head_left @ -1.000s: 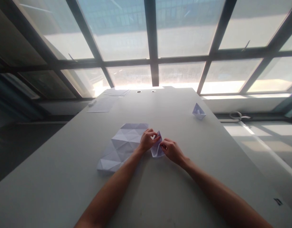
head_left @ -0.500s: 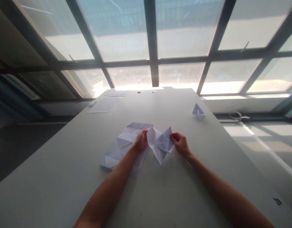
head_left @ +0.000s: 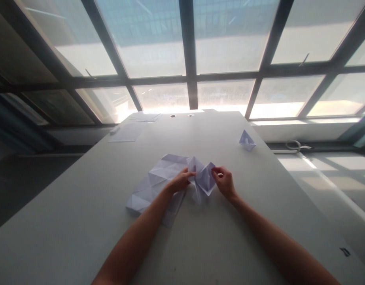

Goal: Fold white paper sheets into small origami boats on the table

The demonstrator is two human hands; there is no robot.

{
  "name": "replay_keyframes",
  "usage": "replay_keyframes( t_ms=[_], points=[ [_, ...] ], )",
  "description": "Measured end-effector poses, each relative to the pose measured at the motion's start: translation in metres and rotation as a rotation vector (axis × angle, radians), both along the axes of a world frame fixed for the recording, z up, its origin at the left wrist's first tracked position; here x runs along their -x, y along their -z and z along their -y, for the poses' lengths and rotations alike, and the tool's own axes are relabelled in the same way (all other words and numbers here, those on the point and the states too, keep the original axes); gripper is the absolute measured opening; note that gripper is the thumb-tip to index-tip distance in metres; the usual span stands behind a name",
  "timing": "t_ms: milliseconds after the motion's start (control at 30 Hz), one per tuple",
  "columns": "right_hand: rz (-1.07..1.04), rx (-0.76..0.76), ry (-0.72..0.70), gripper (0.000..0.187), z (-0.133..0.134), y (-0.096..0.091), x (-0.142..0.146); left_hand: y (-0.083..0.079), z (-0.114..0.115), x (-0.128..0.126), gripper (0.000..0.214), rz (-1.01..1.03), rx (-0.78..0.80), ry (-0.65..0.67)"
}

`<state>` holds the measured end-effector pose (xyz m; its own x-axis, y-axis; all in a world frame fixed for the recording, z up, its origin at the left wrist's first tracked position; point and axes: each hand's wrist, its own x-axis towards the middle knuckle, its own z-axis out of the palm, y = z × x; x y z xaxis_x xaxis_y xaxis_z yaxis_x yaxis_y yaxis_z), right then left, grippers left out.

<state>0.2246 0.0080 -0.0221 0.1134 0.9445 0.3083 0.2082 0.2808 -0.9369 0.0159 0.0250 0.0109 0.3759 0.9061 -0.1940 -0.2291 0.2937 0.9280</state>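
Note:
A small folded white paper piece (head_left: 203, 180) is held just above the grey table (head_left: 218, 237) between both hands. My left hand (head_left: 180, 181) pinches its left side with closed fingers. Gripping the right corner is my right hand (head_left: 224, 183), fingers closed too. Under and to the left of my left hand lies a larger creased white sheet (head_left: 154, 185), flat on the table, its triangular fold lines showing.
A small folded paper boat (head_left: 247, 140) stands at the table's right far side. Flat sheets of paper (head_left: 127, 131) lie at the far left corner. Two round holes (head_left: 181, 116) sit at the far edge, below large windows. Scissors (head_left: 295, 145) rest on the sill at right.
The small piece was pulled open between my hands from a compact fold, then pushed slightly back together. The large creased sheet shifted a little to the right.

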Motion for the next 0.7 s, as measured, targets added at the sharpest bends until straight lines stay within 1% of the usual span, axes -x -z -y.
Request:
replay_keyframes(
  t_ms=[67,133,300,500,700],
  points=[
    [0.049,-0.017,0.015,0.037,0.001,-0.003,-0.001,0.004,-0.001,-0.001,0.027,-0.014,0.056,-0.065],
    [0.081,-0.036,0.034,0.04,0.002,-0.005,-0.002,0.007,-0.002,-0.002,0.025,-0.019,0.088,-0.07],
    [0.053,-0.039,0.073,0.039,0.003,-0.008,-0.002,0.004,0.001,-0.002,0.023,-0.036,0.079,0.031],
    [0.108,-0.091,0.173,0.029,-0.001,-0.006,0.002,0.004,0.001,-0.001,0.031,-0.059,0.01,0.094],
    [0.15,-0.13,0.174,0.027,0.0,-0.012,0.0,0.006,0.001,-0.001,0.033,-0.066,0.017,0.17]
  ],
)
